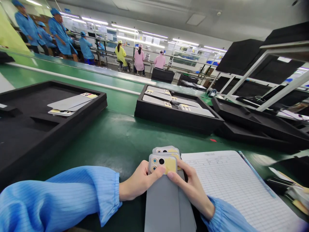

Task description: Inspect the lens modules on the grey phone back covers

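Both hands hold a small stack of grey phone back covers (166,199) at the near edge of the green bench. My left hand (137,183) grips the stack's left side, its thumb lying on the top cover's camera block. My right hand (193,187) wraps the right side, thumb resting on the yellow film by the camera holes. A second cover's camera end (166,150) pokes out beyond the top one. Blue sleeves cover both forearms.
A black foam tray (36,129) at left holds a few covers. Another black tray (178,117) ahead holds several covers. A ruled log sheet (236,187) lies at right, with stacked black trays (260,125) behind it. People work at benches in the background.
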The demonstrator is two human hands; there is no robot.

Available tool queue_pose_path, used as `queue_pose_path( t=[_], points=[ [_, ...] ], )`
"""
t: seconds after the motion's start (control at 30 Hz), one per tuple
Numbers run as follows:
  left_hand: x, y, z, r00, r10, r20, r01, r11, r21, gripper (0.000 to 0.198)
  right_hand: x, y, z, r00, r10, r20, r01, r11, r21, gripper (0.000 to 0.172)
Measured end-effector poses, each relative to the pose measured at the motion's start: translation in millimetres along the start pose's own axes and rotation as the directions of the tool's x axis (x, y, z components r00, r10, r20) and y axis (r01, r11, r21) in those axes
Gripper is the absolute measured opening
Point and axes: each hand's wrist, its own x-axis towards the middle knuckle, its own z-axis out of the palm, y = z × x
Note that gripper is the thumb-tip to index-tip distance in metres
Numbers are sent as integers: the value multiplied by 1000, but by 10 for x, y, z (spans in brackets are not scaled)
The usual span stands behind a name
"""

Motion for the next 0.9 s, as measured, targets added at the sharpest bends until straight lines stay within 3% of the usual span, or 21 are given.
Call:
queue_pose_path(
  t=[0.23, 0.33, 0.5, 0.6, 0.9],
  points=[
    [-31, 36, -23, 988, 100, 116, -108, 993, 57, 29, -11, 34, -33, 1000, -16, -13, 16, 1000, -25, 23],
    [-29, 21, -39, 987, 94, 132, -97, 995, 16, 28, -19, 23, -36, 999, -40, -2, 40, 999, -24, 23],
    [0, -11, -28, 998, -51, 22, 54, 982, -179, 43, -21, -6, -20, 999, -50, 21, 51, 998, -48, 24],
    [11, 3, -11, 996, -87, -34, 79, 979, -190, 41, -15, 3, -15, 998, -61, 26, 62, 997, -50, 24],
    [-10, 11, -38, 996, 45, 81, -37, 994, -107, 32, -15, 57, -4, 998, -44, 33, 45, 999, -21, 22]
  ],
)
